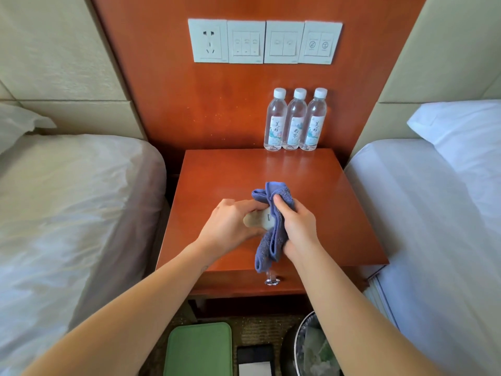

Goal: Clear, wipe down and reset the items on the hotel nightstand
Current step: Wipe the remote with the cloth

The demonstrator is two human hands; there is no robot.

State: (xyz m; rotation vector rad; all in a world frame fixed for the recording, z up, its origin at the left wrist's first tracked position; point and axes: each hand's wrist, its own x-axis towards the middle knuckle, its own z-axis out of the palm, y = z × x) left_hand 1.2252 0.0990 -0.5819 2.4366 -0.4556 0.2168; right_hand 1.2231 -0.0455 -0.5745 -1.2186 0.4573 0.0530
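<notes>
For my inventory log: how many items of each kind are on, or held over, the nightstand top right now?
Water bottles: 3
Blue cloth: 1
Small beige item: 1
Total: 5

The outer 2 of 3 water bottles (pixel 295 120) bear labels apparently reading 美好; the middle label is illegible.

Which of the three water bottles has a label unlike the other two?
The middle bottle; its characters differ, while the left bottle and right bottle match.
</notes>
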